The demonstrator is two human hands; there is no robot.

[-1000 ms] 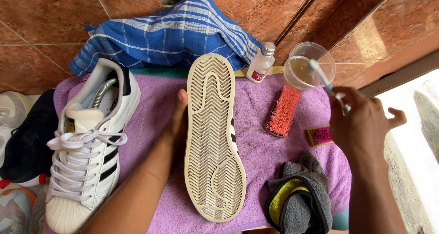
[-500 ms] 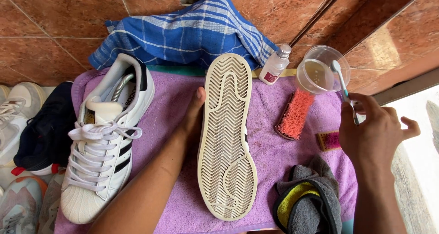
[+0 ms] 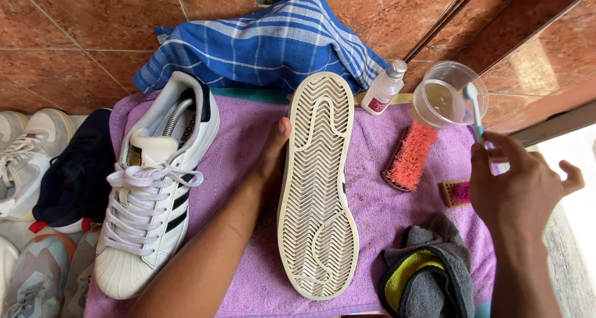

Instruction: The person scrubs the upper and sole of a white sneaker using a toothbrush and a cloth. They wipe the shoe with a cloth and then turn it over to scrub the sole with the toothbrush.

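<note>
A white sneaker (image 3: 320,187) lies on its side on a purple towel (image 3: 242,144), its cream ribbed sole facing up. My left hand (image 3: 273,153) grips its left edge, thumb up against the sole. My right hand (image 3: 518,184) holds a toothbrush (image 3: 474,110) whose head hangs over a clear cup of yellowish liquid (image 3: 448,94) at the towel's far right. The matching white sneaker with black stripes (image 3: 152,194) stands upright to the left, a shoe tree inside it.
A red-bristled brush (image 3: 410,156) and a smaller pink brush (image 3: 456,192) lie near the cup. A small white bottle (image 3: 383,89), a blue checked cloth (image 3: 273,45), a grey and yellow cloth (image 3: 425,274) and several other shoes (image 3: 43,169) surround the towel on the brown tiled floor.
The view shifted, so everything slid slightly rightward and downward in the picture. My right hand kept the toothbrush near the cup; the left hand stayed on the sole-up sneaker.
</note>
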